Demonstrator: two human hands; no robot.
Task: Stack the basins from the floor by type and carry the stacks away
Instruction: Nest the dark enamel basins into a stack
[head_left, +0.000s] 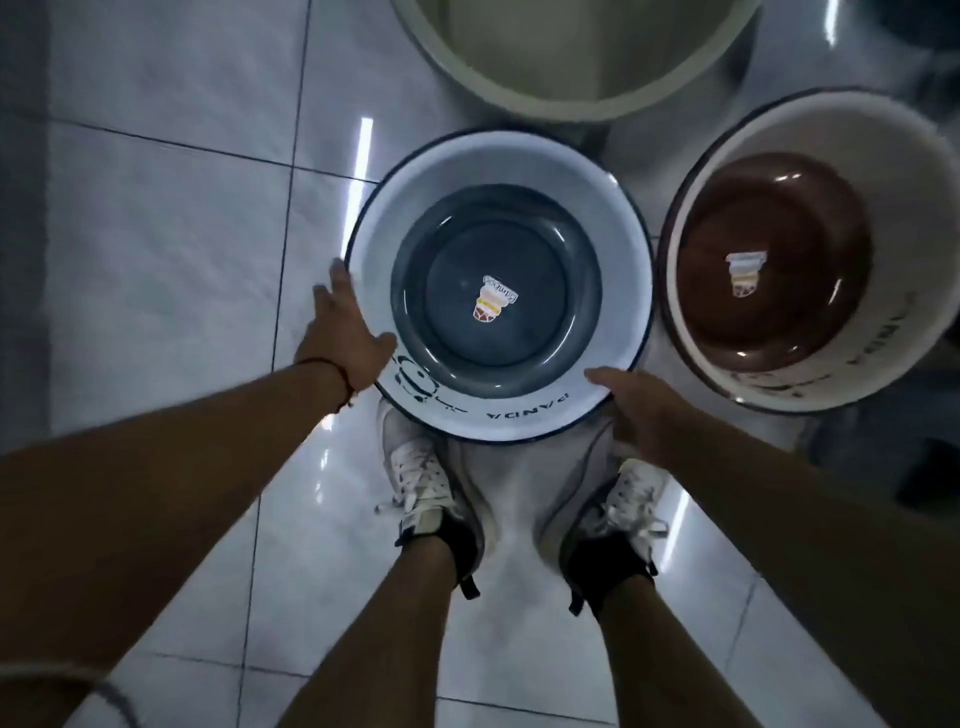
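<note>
A white basin (374, 249) with a dark blue rim and "PANDA" lettering sits straight ahead. A grey basin (519, 332) with a sticker at its bottom is nested inside it. My left hand (343, 332) holds the white basin's left rim, thumb over the edge and fingers along the outside. At the near right rim my right hand (639, 410) grips it, thumb on top and fingers underneath. The basin's near edge covers the toes of my shoes. To the right stands another white basin (914, 208) with a brown basin (769, 291) nested in it.
A large cream basin (571, 57) stands behind the two nested pairs, cut off by the top edge. The floor is glossy white tile (156, 234). My feet in white shoes (421, 483) stand just below the held basin. Dark objects lie at the far right.
</note>
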